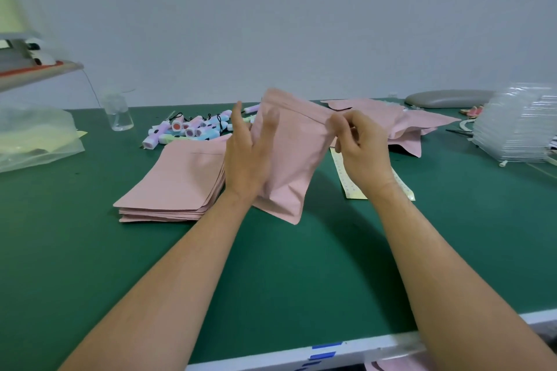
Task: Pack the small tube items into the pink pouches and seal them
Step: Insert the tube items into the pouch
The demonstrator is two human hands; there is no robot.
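I hold a pink pouch [291,153] up above the green table [271,274], tilted, its zip edge toward the upper right. My left hand [248,156] lies with straight fingers flat against the pouch's left side. My right hand [360,149] pinches the zip strip at the pouch's right corner. A pile of small pastel tubes [188,128] with black loops lies behind my left hand. A flat stack of pink pouches [177,184] sits to the left, and more pink pouches [401,123] lie heaped behind my right hand.
A clear glass bottle [118,113] stands at the back left beside a plastic bag [33,138]. A yellow sticker strip [349,181] lies under my right wrist. Clear plastic trays [515,126] are stacked at the right, with a grey pad [446,98] behind them.
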